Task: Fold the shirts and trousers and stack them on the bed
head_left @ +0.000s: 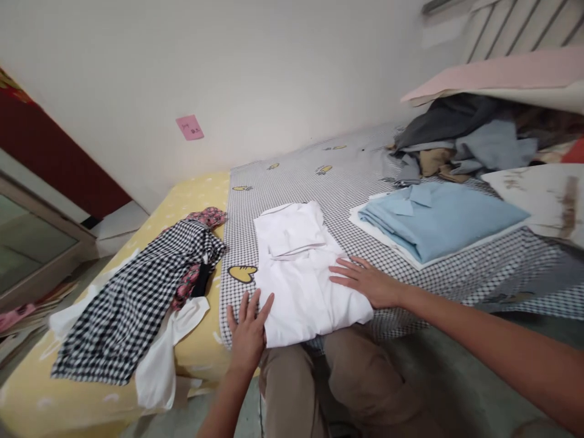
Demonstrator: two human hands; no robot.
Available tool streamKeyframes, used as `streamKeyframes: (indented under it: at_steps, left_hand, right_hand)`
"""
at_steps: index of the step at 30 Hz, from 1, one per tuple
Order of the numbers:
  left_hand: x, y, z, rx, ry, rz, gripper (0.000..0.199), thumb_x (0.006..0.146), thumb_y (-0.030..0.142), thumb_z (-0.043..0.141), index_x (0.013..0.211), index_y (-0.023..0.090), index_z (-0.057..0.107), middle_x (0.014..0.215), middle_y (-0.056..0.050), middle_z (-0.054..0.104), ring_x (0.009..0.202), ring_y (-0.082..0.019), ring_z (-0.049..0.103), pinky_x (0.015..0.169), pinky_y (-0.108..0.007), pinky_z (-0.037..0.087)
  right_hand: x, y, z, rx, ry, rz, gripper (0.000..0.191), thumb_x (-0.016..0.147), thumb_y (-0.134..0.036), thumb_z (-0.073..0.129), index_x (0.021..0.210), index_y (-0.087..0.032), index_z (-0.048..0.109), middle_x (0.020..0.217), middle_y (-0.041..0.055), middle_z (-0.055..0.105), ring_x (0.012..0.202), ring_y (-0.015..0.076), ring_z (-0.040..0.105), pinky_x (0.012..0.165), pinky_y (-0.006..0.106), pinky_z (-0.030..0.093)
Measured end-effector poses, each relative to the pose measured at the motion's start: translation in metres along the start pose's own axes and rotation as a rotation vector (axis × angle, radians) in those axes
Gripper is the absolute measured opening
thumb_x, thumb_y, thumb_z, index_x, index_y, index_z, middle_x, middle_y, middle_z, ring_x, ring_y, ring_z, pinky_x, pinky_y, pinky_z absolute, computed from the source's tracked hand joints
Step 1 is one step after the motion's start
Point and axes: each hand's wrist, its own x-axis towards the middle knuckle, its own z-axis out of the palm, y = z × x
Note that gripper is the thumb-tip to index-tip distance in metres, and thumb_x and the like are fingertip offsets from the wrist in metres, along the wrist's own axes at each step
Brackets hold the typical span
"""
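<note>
A white garment (296, 298), partly folded, lies in front of me on the checked bedsheet (283, 182). Its far part is turned over into a smaller flap, and its near edge hangs over the bed's edge at my knees. My left hand (249, 331) is at the garment's near left side, fingers spread, the fingertips by its edge. On the right side my right hand (369, 283) rests flat, its outstretched fingers on the white cloth. Neither hand grips anything.
Folded light blue and white clothes (442, 213) lie to the right, with a heap of dark clothes (456, 128) behind. On the yellow sheet (201, 188) at left lie a black-and-white checked garment (137, 298) and white clothing (157, 371). A wall (296, 73) closes the far side.
</note>
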Motion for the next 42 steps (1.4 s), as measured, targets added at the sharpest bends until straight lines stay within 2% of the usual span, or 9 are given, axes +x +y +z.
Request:
streamKeyframes:
  at_steps: [7, 10, 14, 21, 24, 29, 34, 38, 42]
  left_hand:
    - [0.017, -0.009, 0.011, -0.008, 0.137, 0.02, 0.061, 0.094, 0.014, 0.048, 0.143, 0.051, 0.049, 0.165, 0.001, 0.037, 0.154, -0.034, 0.028, 0.121, -0.069, 0.014]
    - [0.037, -0.018, 0.013, -0.111, 0.108, 0.07, 0.038, 0.098, 0.033, 0.051, 0.131, 0.049, 0.063, 0.16, 0.0, 0.044, 0.153, -0.037, 0.031, 0.117, -0.074, 0.021]
    - [0.054, -0.025, 0.004, -0.291, 0.076, 0.095, 0.039, 0.103, 0.033, 0.04, 0.133, 0.04, 0.064, 0.145, -0.003, 0.062, 0.146, -0.031, 0.044, 0.118, -0.075, 0.022]
    - [0.02, -0.045, -0.04, -0.465, 0.074, 0.2, 0.053, 0.106, 0.035, 0.027, 0.087, 0.034, 0.077, 0.138, 0.005, 0.068, 0.144, -0.024, 0.048, 0.122, -0.07, 0.022]
    - [0.0, -0.056, -0.045, -0.331, 0.178, 0.172, 0.048, 0.105, 0.032, 0.029, 0.104, 0.038, 0.077, 0.144, 0.001, 0.063, 0.143, -0.025, 0.049, 0.118, -0.067, 0.031]
    - [-0.029, -0.05, -0.014, 0.056, 0.345, 0.016, 0.052, 0.099, 0.021, 0.046, 0.148, 0.037, 0.05, 0.16, -0.012, 0.045, 0.145, -0.027, 0.047, 0.118, -0.059, 0.033]
    - [-0.037, -0.038, 0.015, 0.178, 0.424, 0.275, 0.058, 0.099, 0.033, 0.05, 0.155, 0.04, 0.036, 0.161, -0.008, 0.045, 0.156, -0.023, 0.024, 0.128, -0.054, 0.003]
    - [-0.024, -0.036, 0.032, 0.176, 0.477, 0.329, 0.056, 0.101, 0.029, 0.042, 0.156, 0.038, 0.035, 0.158, -0.007, 0.049, 0.16, -0.02, 0.008, 0.128, -0.056, -0.001]
    - [-0.019, -0.032, 0.045, 0.134, 0.468, 0.418, 0.061, 0.099, 0.022, 0.042, 0.157, 0.039, 0.032, 0.163, -0.003, 0.042, 0.159, -0.019, 0.009, 0.128, -0.058, -0.001]
  right_hand:
    - [0.01, 0.003, -0.002, 0.253, 0.005, 0.156, 0.049, 0.096, -0.047, 0.056, 0.144, -0.036, 0.057, 0.155, 0.0045, 0.052, 0.151, 0.0296, 0.035, 0.122, 0.056, 0.021]
    - [0.017, 0.007, 0.006, 0.428, 0.065, 0.231, 0.044, 0.095, -0.055, 0.054, 0.133, -0.036, 0.068, 0.148, 0.0046, 0.06, 0.147, 0.032, 0.042, 0.12, 0.059, 0.024]
    - [0.024, 0.007, 0.012, 0.603, 0.137, 0.366, 0.046, 0.096, -0.056, 0.048, 0.13, -0.034, 0.071, 0.141, 0.0058, 0.066, 0.146, 0.0335, 0.043, 0.122, 0.06, 0.021]
    - [0.008, -0.022, -0.006, 0.58, 0.204, 0.353, 0.048, 0.094, -0.058, 0.053, 0.136, -0.038, 0.066, 0.146, 0.005, 0.062, 0.149, 0.0351, 0.038, 0.122, 0.065, 0.016]
    - [0.0, -0.03, -0.01, 0.554, 0.186, 0.347, 0.051, 0.093, -0.056, 0.055, 0.138, -0.035, 0.064, 0.146, 0.0084, 0.062, 0.147, 0.0363, 0.04, 0.121, 0.066, 0.019]
    - [0.001, -0.025, 0.007, 0.362, 0.149, 0.393, 0.044, 0.097, -0.04, 0.047, 0.137, -0.036, 0.065, 0.144, 0.0065, 0.063, 0.145, 0.0349, 0.044, 0.117, 0.068, 0.025]
    - [-0.002, -0.018, 0.028, -0.008, 0.184, 0.22, 0.058, 0.098, -0.029, 0.049, 0.153, -0.043, 0.043, 0.158, 0.0031, 0.048, 0.149, 0.0297, 0.038, 0.117, 0.062, 0.029]
    - [-0.007, -0.019, 0.031, -0.183, 0.265, 0.141, 0.064, 0.097, -0.025, 0.055, 0.157, -0.039, 0.037, 0.161, 0.0067, 0.045, 0.152, 0.0311, 0.033, 0.118, 0.063, 0.027]
    - [-0.003, -0.021, 0.03, -0.184, 0.235, 0.116, 0.065, 0.096, -0.015, 0.053, 0.154, -0.041, 0.04, 0.16, 0.0028, 0.046, 0.152, 0.0309, 0.033, 0.118, 0.065, 0.026]
